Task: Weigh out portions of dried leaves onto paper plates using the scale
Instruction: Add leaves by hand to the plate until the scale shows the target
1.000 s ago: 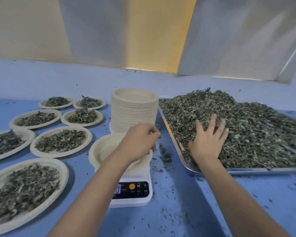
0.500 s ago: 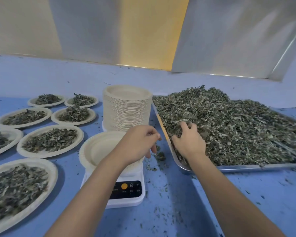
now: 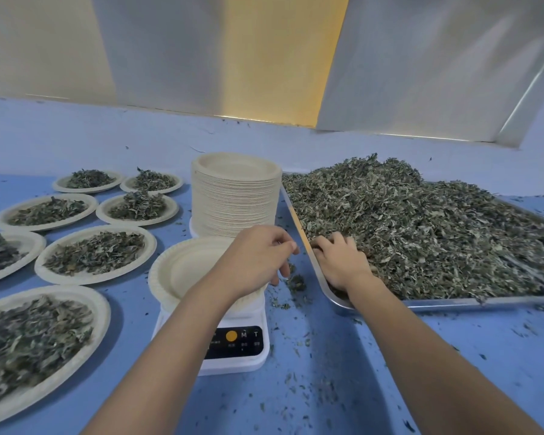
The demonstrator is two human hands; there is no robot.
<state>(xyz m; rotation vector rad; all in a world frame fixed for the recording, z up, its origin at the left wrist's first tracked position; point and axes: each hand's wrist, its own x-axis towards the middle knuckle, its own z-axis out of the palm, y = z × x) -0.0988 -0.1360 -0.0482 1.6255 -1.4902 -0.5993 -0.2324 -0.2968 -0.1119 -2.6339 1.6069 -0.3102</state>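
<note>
While the right hand (image 3: pixel 339 265) digs curled fingers (image 3: pixel 333 243) into the dried leaves (image 3: pixel 421 227) heaped on the tray (image 3: pixel 453 302) right of the scale (image 3: pixel 233 350) | left hand (image 3: pixel 258 262) curled at the empty plate (image 3: pixel 182 271) atop the scale, grip unclear | leaves judged light, crumbly, loose: scoop from beneath, cupped.

An empty paper plate (image 3: pixel 182 271) sat on the white scale (image 3: pixel 236 356) beneath the left hand (image 3: pixel 258 262); dried leaves (image 3: pixel 421 230) lay heaped around the right hand (image 3: pixel 339 265), which clutched them.
</note>
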